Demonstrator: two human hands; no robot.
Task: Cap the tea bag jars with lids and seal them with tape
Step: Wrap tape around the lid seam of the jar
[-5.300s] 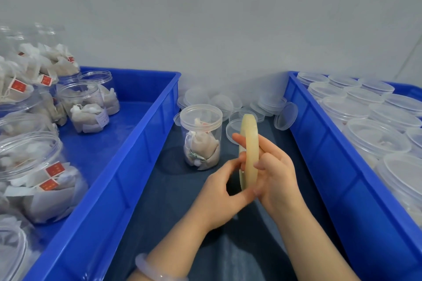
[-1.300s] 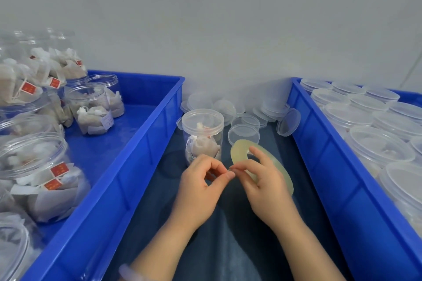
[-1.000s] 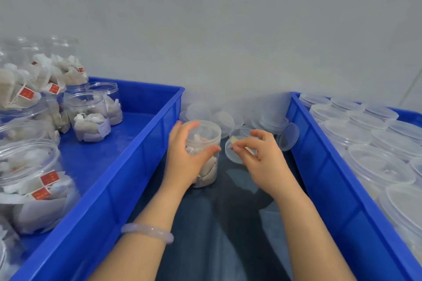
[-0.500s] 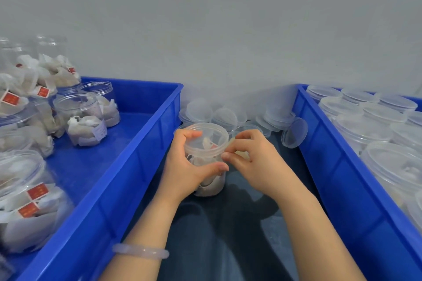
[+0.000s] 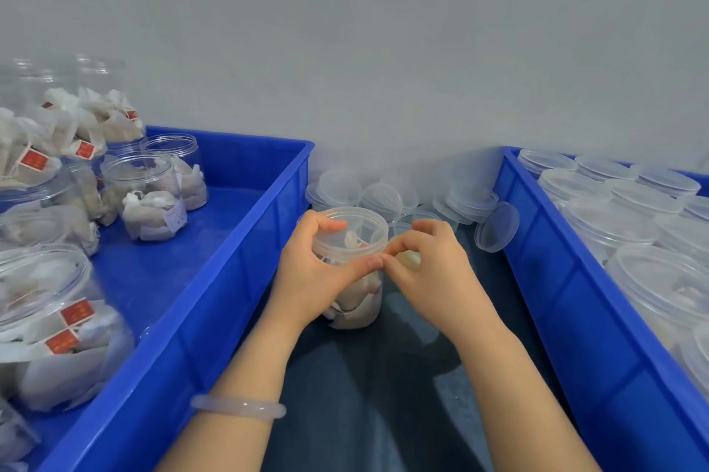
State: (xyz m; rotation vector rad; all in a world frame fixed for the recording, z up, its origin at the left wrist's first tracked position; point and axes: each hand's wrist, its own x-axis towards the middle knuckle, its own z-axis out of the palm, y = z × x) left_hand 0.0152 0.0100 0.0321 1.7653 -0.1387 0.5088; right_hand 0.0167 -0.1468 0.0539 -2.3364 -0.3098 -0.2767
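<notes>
left fingers (image 5: 326,225), off the tape (image 5: 409,259), now grip the capped jar (image 5: 358,299) while right fingers (image 5: 426,230) pinch tape against its lid (image 5: 364,232), so sealing starts.

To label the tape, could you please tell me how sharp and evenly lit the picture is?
Head view: soft, even light, a faint shadow on the dark cloth; left hand, right hand and jar slightly blurred; the tape only a pale sliver in the right hand; left bin and right bin splay outward from wide-angle distortion.
</notes>
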